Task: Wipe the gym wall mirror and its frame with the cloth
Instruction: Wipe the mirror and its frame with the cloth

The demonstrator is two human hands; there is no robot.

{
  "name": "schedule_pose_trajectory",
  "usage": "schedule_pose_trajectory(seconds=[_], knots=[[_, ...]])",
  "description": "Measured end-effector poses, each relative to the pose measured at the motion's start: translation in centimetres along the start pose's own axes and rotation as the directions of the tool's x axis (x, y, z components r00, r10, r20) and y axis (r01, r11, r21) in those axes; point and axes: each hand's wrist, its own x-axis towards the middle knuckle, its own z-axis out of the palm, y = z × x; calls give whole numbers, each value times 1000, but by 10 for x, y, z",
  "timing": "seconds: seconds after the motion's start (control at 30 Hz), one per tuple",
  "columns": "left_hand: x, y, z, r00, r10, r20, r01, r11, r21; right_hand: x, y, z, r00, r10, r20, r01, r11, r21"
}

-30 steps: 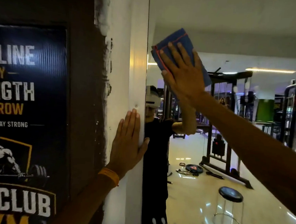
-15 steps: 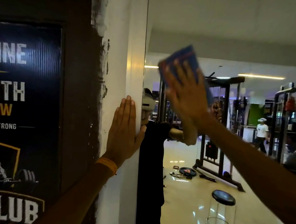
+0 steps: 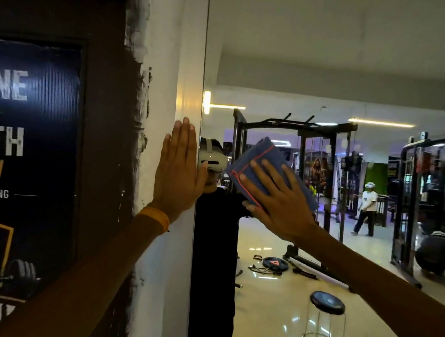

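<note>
The wall mirror [image 3: 329, 57] fills the right of the head view and reflects the gym. Its white frame strip [image 3: 192, 61] runs vertically at its left edge. A folded blue cloth [image 3: 261, 160] with red stitching lies flat against the glass near that edge. My right hand [image 3: 277, 201] presses it there with straight, spread fingers. My left hand [image 3: 179, 170], with an orange band at the wrist, rests flat on the white frame, fingers straight and pointing up.
A dark gym poster [image 3: 26, 167] hangs on the brown wall to the left. In the mirror I see a cable rack [image 3: 294, 173], a round black stool [image 3: 327, 303], a weight plate on the floor [image 3: 275, 263], and a person walking [image 3: 367, 207].
My right hand has slid the cloth down the mirror from high on the glass to about head height. My left hand has stayed flat on the frame.
</note>
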Motion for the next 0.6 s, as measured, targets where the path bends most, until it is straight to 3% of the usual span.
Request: schedule_pose_trajectory(seconds=[0.07,0.1,0.2,0.27,0.33,0.4,0.47,0.5,0.53,0.6], knots=[[18,-2,-1,999,36,-3,-36,999,-23,8,22,-6,998,-65,16,66,997,-38],[24,-2,-1,999,40,-9,-40,999,-25,23,37,-8,1000,-25,6,25,998,-66],[28,-3,2,998,55,-22,-54,998,9,71,76,-21,956,278,-89,-284,956,-72],[25,-5,4,996,88,-19,-88,996,31,76,66,-19,913,392,-117,-395,919,-5],[24,-7,5,995,100,-21,-99,994,35,53,31,-6,950,301,-85,-301,953,4],[25,-8,5,995,99,-16,-98,995,25,18,9,4,995,85,-48,-85,996,3],[26,-7,6,994,108,-23,-107,994,23,16,26,-3,996,-87,-7,87,996,-5],[27,-8,6,993,111,-26,-110,993,31,27,44,-7,995,-101,-11,101,995,-17],[26,-8,6,993,113,-29,-111,993,44,42,62,-12,998,-46,-38,45,999,-31],[26,-8,8,993,113,-33,-111,992,67,74,97,-26,962,239,-128,-244,970,-19]])
